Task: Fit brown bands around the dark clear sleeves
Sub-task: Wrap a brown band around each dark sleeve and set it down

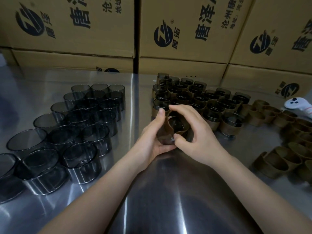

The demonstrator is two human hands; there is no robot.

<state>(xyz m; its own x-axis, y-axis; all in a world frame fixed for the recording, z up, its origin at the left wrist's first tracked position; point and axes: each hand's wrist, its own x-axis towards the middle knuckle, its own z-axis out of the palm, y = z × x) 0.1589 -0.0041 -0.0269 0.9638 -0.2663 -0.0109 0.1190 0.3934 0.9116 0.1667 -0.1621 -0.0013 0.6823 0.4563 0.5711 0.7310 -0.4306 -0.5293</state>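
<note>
bare sleeves (76,125) crowd left, banded sleeves (202,102) behind, loose bands (287,141) right; near table (168,200) open.

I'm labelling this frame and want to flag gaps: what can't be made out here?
1. Head view: how far the brown flexible band is seated on the dark clear plastic sleeve; the left hand and right hand cover it.
2. Head view: the nearest bare dark clear sleeves, cut off by the left edge.
3. Head view: the loose brown bands and white button device, cut off by the right edge.

Dim light, glare streaks on the steel table (168,200), edges warped.
</note>
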